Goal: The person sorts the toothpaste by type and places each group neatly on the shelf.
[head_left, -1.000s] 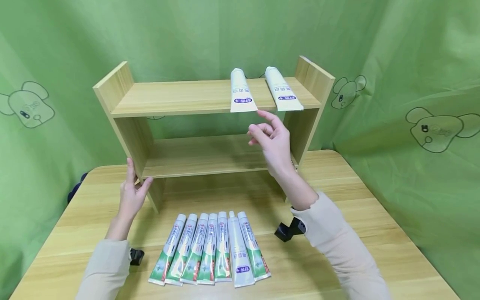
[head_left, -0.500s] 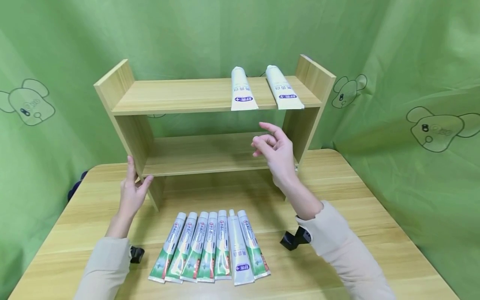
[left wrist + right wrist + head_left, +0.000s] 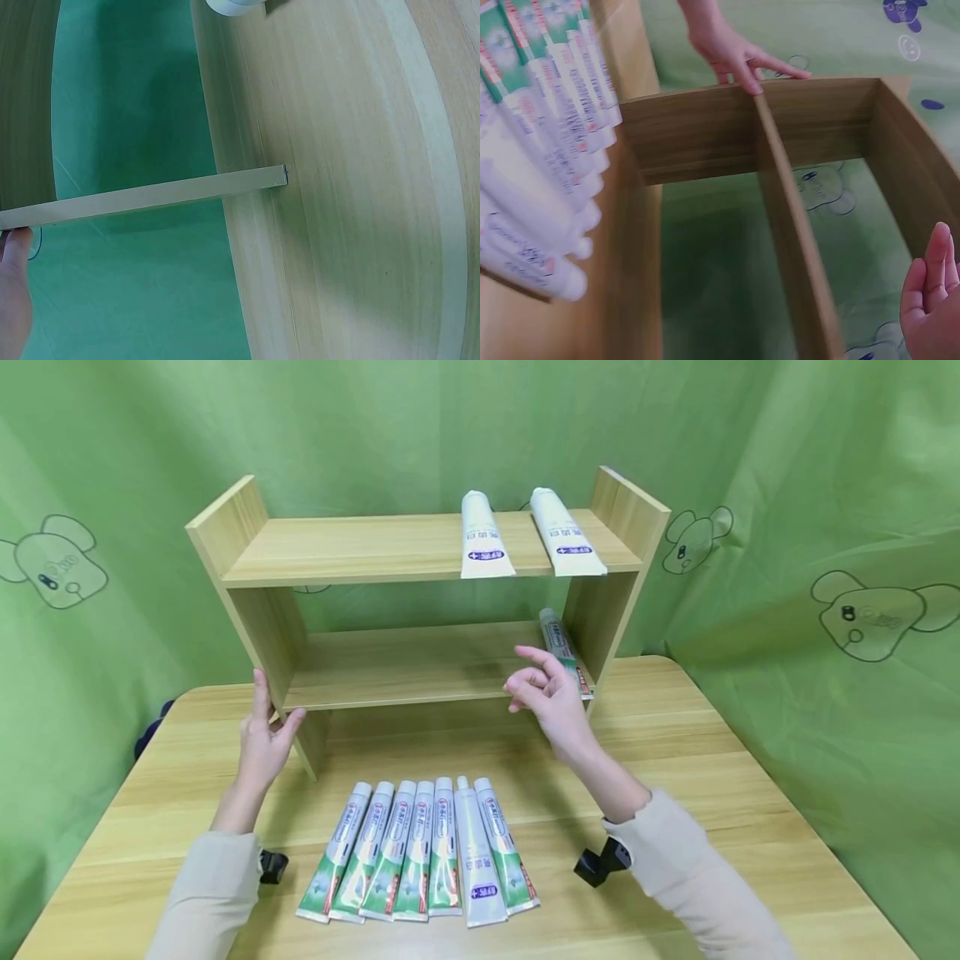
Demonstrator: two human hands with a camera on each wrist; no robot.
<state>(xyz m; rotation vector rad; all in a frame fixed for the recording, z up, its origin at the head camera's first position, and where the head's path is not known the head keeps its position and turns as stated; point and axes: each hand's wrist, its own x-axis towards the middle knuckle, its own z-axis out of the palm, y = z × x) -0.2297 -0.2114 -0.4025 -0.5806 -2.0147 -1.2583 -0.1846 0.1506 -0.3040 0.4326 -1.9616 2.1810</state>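
Left hand, spread, touches the shelf at left; right hand, relaxed, is empty. Toothpaste tubes seem light, soft, slick; grip near caps.

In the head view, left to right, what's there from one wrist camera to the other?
Left wrist camera, five green-and-white toothpaste tubes, white toothpaste tube, one more green-and-white toothpaste tube, right wrist camera.

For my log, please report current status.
Left hand touches rack's side; right hand empty. One green-ended tube on middle shelf, two white tubes above. No obstacle seen.
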